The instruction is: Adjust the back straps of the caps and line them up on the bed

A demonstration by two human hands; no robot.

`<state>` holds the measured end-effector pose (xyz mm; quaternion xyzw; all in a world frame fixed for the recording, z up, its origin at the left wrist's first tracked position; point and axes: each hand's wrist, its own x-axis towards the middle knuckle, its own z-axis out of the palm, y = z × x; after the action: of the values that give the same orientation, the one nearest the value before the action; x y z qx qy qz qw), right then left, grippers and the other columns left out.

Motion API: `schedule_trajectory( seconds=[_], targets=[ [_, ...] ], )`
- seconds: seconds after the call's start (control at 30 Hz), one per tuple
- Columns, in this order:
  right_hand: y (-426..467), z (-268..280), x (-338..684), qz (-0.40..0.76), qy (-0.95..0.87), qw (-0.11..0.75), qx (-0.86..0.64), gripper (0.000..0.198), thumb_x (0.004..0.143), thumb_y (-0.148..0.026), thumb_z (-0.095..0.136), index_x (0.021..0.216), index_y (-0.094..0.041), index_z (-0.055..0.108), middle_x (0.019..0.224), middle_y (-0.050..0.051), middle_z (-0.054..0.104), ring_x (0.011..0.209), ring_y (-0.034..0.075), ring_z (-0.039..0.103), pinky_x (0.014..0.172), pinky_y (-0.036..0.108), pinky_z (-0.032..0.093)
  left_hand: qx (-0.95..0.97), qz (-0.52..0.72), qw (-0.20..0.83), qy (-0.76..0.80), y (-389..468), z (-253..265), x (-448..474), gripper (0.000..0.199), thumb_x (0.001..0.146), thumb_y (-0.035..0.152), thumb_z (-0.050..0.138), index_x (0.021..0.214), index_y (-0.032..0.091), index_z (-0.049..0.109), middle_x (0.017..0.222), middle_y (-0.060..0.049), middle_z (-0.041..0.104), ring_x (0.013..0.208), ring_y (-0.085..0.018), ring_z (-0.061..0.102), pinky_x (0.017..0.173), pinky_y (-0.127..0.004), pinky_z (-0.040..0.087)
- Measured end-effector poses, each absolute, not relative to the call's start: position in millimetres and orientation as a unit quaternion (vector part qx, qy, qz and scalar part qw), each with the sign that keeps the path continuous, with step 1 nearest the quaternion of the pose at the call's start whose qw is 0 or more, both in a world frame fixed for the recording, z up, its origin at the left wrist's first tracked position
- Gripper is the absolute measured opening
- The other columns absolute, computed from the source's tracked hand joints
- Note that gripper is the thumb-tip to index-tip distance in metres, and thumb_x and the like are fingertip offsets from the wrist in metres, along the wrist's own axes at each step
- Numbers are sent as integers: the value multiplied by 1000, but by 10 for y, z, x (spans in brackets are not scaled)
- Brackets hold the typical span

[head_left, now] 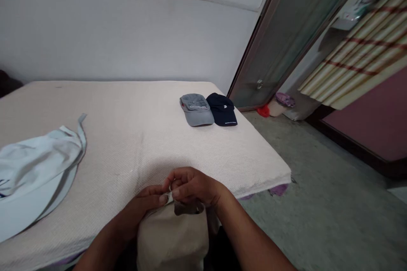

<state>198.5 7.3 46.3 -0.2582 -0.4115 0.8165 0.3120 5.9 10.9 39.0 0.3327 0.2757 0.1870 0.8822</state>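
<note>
A beige cap (174, 241) is held near my lap at the bed's front edge, its back opening turned up toward my fingers. My left hand (140, 209) pinches the strap side of that opening. With thumb and fingers closed, my right hand (193, 188) grips the strap end right beside the left fingertips. The strap's fastening is mostly hidden by my fingers. Farther back on the bed lie a grey cap (197, 110) and a navy cap (221, 109), side by side and touching. At the left, white caps (38, 169) are stacked, one strap sticking up.
The bed (111, 114) has a pale textured cover and meets a white wall (127, 34). On the right are a glass-panelled door (286, 21), a striped curtain (359, 51) and bare floor (318, 186). A bin (278, 105) stands by the wall.
</note>
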Motion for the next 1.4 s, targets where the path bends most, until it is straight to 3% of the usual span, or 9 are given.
schedule_trajectory(
  seconds=[0.13,0.23,0.4,0.57,0.77,0.83,1.07,1.2,1.4],
  targets=[
    [75,464,1994,819,-395,331,-252,25,70,-18,72,93,-15,63,55,-7,52,42,4,37,40,17,25,306,216,880,292,123,420,21,21,71,21,69,87,8,72,75,-12,72,66,-19,65,63,-27,49],
    [72,466,2026,787,-388,371,-304,24,70,-22,73,91,-15,66,68,-2,59,56,7,49,52,18,37,221,304,853,362,197,466,-118,12,68,21,68,75,12,71,68,-10,71,61,-21,65,60,-31,53],
    [53,413,2095,772,-381,385,-333,35,70,-40,74,93,-15,68,87,3,62,76,13,55,71,25,41,55,489,781,385,455,537,-403,23,81,27,47,72,18,66,64,-5,70,59,-22,67,58,-35,56],
    [133,313,2098,733,-370,444,-360,22,68,-27,77,83,-15,66,78,0,62,68,11,54,66,23,39,32,520,740,424,619,486,-436,22,84,29,50,79,15,67,58,-3,68,51,-19,65,58,-30,56],
    [318,321,2070,632,-255,630,-371,17,69,-25,76,72,-17,61,64,-3,62,54,9,51,55,21,40,131,460,801,361,489,464,-254,46,84,50,47,93,10,69,76,-14,71,79,-29,67,73,-39,52],
    [356,335,2053,617,-241,644,-383,18,67,-25,77,73,-17,61,64,-3,62,53,8,51,53,20,39,208,461,790,345,410,474,-186,41,80,47,55,91,11,70,79,-13,71,77,-26,65,69,-34,50],
    [410,255,1947,653,-227,621,-369,15,71,-27,75,79,-19,65,76,-1,66,69,11,59,67,21,46,240,559,667,430,498,373,-197,13,67,23,70,76,12,71,73,-7,69,68,-19,60,62,-27,46],
    [358,218,1875,734,-276,502,-364,29,76,-31,71,103,-21,64,96,6,68,85,18,63,79,30,48,155,592,659,437,698,257,-359,15,69,26,67,79,15,69,71,-2,69,65,-16,59,63,-26,48],
    [436,180,1796,790,-316,426,-307,35,74,-31,73,103,-14,63,87,9,70,68,17,64,66,29,50,78,609,649,448,819,303,-464,10,72,19,64,81,16,67,68,-1,68,65,-17,61,59,-25,51]
  ],
)
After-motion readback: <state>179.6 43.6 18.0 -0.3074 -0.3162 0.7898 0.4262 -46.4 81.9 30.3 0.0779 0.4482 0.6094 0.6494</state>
